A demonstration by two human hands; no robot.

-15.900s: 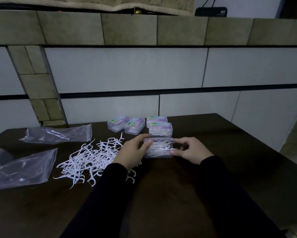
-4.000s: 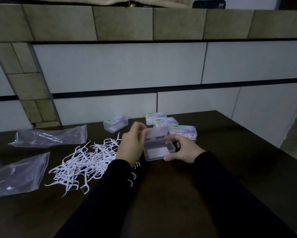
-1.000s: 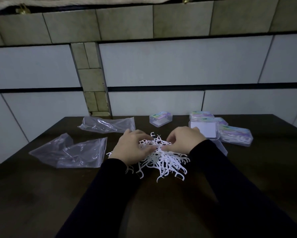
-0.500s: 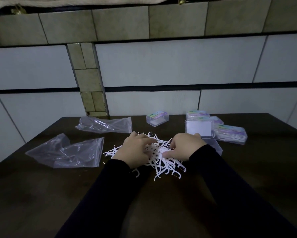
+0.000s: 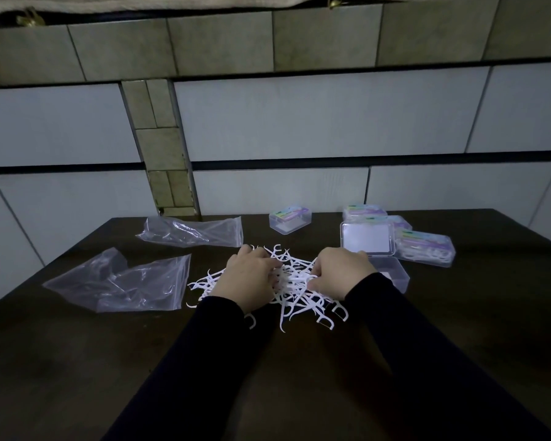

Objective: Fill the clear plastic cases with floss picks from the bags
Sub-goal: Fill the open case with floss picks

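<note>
Both hands, left hand point(image 5: 247, 279) and right hand point(image 5: 341, 275), curl their grip into the floss picks point(image 5: 295, 288) heaped on the desk point(image 5: 76, 361), probably bunching a handful for the open case point(image 5: 387, 270) waiting just beside the right hand.

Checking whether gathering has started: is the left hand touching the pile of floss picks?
Touching. The head view shows the left hand lying on the pile of floss picks, fingers curled into the white picks with no gap.
</note>
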